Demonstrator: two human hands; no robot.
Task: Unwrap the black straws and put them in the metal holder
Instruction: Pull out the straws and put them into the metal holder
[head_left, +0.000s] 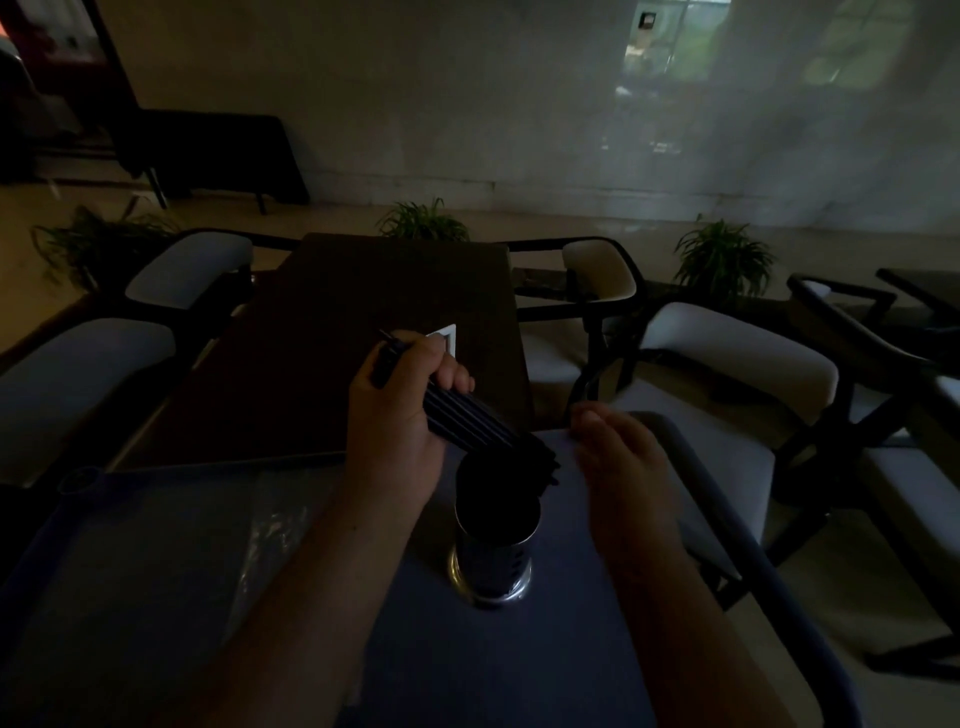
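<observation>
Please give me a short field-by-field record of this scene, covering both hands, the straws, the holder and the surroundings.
left hand: closed around a bundle of black straws, tilted, lower ends at the holder's mouth
right hand: open, empty, beside the holder
holder: cylindrical shiny metal holder, upright on the blue-grey tray
wrapper: crumpled clear plastic wrapper lying on the tray, left of the holder
surroundings: dark wooden table, white-cushioned chairs, potted plants
lighting: dim, fine detail hard to see
</observation>
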